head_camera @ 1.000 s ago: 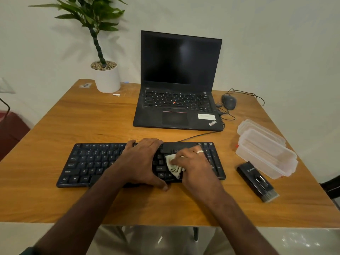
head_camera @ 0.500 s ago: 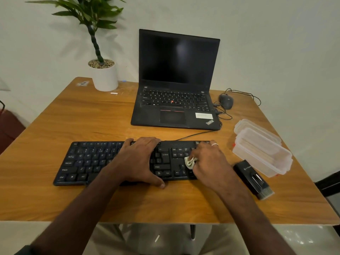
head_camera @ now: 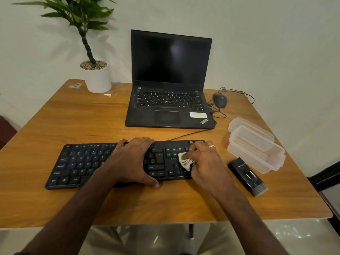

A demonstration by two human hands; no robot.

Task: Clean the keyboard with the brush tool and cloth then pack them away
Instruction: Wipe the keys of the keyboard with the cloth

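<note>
While the left hand [head_camera: 131,161] lies flat with fingers spread across the middle of the black keyboard [head_camera: 79,162] on the worktop [head_camera: 73,116], the right hand [head_camera: 206,161] pinches a crumpled white cloth [head_camera: 184,161] in its curled fingers against the keyboard's right-hand keys. Just right of the keyboard lies the black brush tool [head_camera: 247,176], with a clear plastic box [head_camera: 257,150] beyond it.

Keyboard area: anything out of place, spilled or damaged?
Nothing stands out. The keyboard lies flat; the right hand holds the cloth on it, the left hand steadying. The brush tool rests beside the open container.
</note>
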